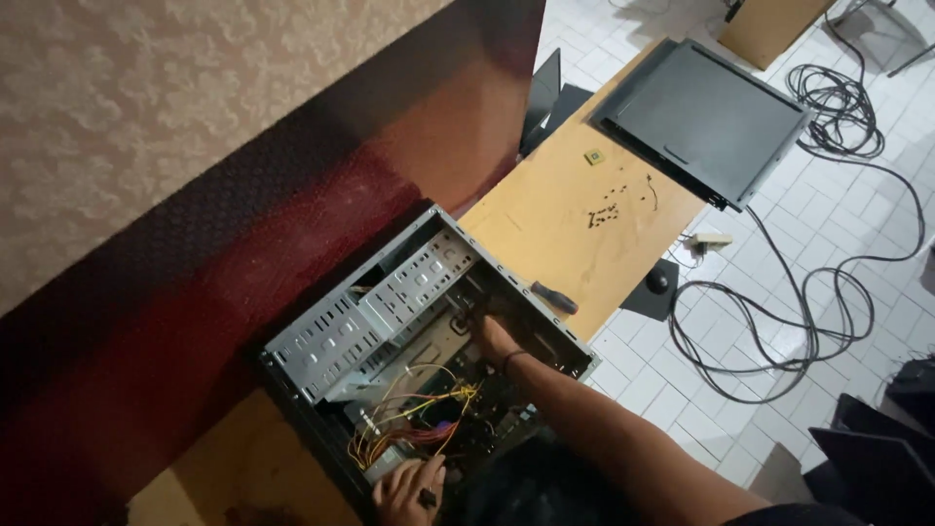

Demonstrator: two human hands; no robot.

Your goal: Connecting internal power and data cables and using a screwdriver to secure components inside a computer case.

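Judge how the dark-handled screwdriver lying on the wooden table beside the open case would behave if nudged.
The screwdriver looks stiff and light. Its rounded handle would probably roll on the smooth table, and, lying near the edge, it might drop to the tiled floor.

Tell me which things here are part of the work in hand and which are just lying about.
In hand:
- open computer case
- coloured wires inside it
- right hand, reaching into the case
- left hand at the case's near edge

Lying about:
- screwdriver on the wooden table
- loose screws
- black side panel
- cables on the tiled floor
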